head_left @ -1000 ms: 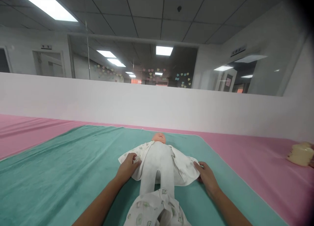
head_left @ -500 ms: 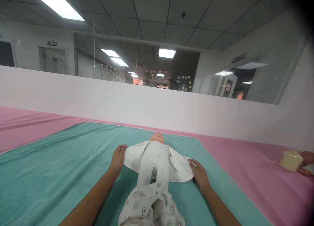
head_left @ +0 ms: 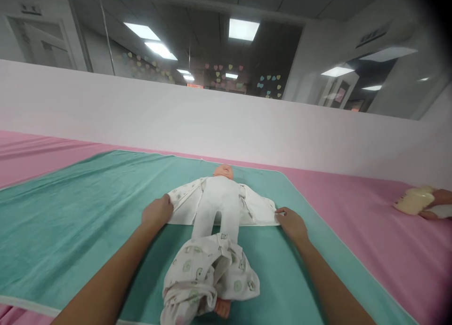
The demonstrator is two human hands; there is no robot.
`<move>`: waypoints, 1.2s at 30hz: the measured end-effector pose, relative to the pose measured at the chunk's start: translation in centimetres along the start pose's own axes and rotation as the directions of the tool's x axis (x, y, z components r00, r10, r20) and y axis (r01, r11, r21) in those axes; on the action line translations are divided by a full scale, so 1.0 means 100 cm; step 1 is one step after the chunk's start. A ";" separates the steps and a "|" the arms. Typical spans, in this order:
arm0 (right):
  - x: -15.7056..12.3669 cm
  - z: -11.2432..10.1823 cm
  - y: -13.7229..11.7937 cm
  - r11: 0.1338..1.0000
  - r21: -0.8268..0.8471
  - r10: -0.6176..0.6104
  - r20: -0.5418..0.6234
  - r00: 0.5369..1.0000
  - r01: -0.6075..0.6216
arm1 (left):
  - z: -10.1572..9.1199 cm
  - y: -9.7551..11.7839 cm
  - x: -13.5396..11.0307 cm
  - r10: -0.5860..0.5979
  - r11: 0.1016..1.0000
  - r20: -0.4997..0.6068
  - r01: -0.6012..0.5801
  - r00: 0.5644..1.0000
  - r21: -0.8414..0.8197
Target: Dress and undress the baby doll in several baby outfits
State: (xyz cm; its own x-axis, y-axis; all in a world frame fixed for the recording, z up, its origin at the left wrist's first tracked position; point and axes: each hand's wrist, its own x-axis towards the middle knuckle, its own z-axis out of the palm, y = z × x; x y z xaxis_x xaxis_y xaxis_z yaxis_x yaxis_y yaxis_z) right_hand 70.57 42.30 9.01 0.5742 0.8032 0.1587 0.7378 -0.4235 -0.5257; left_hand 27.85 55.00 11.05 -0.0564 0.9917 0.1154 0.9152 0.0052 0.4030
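Observation:
A baby doll (head_left: 218, 198) in a white bodysuit lies on its back on a teal towel (head_left: 77, 207), head away from me. An opened white printed garment (head_left: 259, 210) is spread flat under it to both sides. My left hand (head_left: 157, 212) is closed on the garment's left edge. My right hand (head_left: 291, 223) pinches its right edge. Printed trousers (head_left: 208, 275) are bunched around the doll's lower legs, and one foot (head_left: 222, 307) peeks out.
The towel lies on a pink sheet (head_left: 370, 235) bounded by a white partition (head_left: 212, 118). At the far right another person's hand (head_left: 436, 205) holds a pale yellow object (head_left: 413, 200).
Both my hands slid outward along the garment, pulling its two sides flat and wide. The view dropped lower, showing the trousers and foot. The other person's hand came into view.

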 end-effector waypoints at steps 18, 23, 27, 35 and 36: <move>-0.105 0.021 -0.109 0.646 0.710 -0.665 0.342 0.664 0.281 | -0.042 0.073 -0.100 0.646 0.763 0.568 -0.445 0.509 -0.469; -0.107 0.024 -0.111 0.556 0.670 -0.782 0.221 0.583 0.492 | -0.025 0.064 -0.097 0.711 0.700 0.502 -0.564 0.493 -0.438; -0.106 0.027 -0.115 0.459 0.646 -0.868 0.181 0.462 0.610 | 0.001 0.066 -0.088 0.761 0.646 0.471 -0.588 0.446 -0.487; -0.102 0.042 -0.112 0.532 0.646 -0.843 0.341 0.416 0.548 | 0.014 0.075 -0.081 0.840 0.542 0.413 -0.562 0.351 -0.625; -0.101 0.043 -0.110 0.564 0.636 -0.823 0.387 0.415 0.526 | 0.008 0.075 -0.081 0.841 0.542 0.411 -0.549 0.353 -0.636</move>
State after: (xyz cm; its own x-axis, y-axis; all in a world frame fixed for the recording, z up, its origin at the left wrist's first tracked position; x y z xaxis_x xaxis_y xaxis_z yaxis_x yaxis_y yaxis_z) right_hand 55.08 40.64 9.58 -0.5065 0.8442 0.1754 0.4925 0.4503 -0.7447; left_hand 35.53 47.12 12.43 0.9133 0.4073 0.0066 0.2728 -0.6237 0.7325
